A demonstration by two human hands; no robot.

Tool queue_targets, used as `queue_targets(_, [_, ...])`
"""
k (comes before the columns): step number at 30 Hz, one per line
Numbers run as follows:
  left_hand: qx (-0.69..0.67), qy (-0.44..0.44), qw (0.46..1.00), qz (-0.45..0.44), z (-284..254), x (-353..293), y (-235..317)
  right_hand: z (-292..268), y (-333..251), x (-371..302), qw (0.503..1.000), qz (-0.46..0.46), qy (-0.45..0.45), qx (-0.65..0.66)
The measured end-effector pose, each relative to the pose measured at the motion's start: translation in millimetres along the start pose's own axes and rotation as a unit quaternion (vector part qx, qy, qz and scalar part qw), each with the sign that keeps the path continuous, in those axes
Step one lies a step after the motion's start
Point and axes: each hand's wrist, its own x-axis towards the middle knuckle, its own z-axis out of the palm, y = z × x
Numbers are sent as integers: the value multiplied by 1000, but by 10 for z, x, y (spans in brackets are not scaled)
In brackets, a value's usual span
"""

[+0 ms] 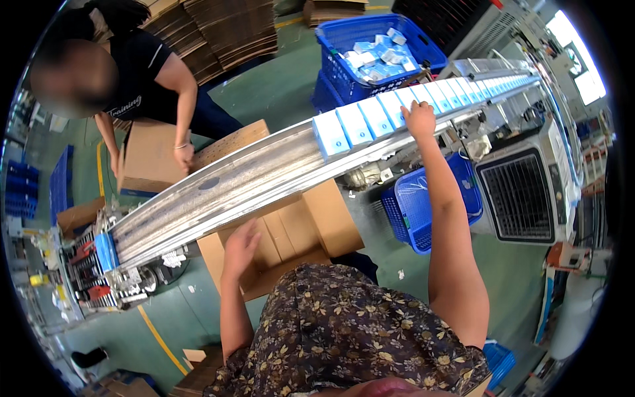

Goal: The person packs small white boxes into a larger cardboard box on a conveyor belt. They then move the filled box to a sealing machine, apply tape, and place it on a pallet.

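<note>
A long metal conveyor [225, 182] runs slantwise across the floor in front of you, bare along its lower half and carrying a close row of small blue-and-white boxes [370, 119] along its upper half. Below it, right at your front, an open carton [291, 231] stands with its flaps spread. Across the belt, a co-worker [149, 73] in a dark shirt bends over a second carton [149, 159], one hand on its edge. A grey machine [522, 192] with a grilled front sits to your right, a blue basket [423, 205] beside it under the belt, and a blue crate [377, 46] holding more small boxes stands beyond the line. Your right hand [419, 119] reaches up to the row, fingers curled down onto the boxes near its leading end; whether it grips one cannot be told. Your left hand [240, 248] hovers spread and empty above the open carton, just below the conveyor's edge.
</note>
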Motion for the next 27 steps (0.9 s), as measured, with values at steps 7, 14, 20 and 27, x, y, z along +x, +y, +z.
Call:
queue_targets(7, [-40, 6, 994, 106, 289, 884, 497, -6, -155, 259, 980, 23, -169, 103])
queue_targets(14, [-19, 137, 990, -35, 309, 1428, 118, -210, -1414, -379, 936, -54, -215, 274])
queue_targets(20, [9, 228, 960, -163, -542, 970, -464, -584, -2661, -1073, 868, -102, -203, 441])
queue_targets(27, [211, 368, 902, 84, -1798, -585, 588, -2099, -2834, -2105, 823, -113, -98, 548])
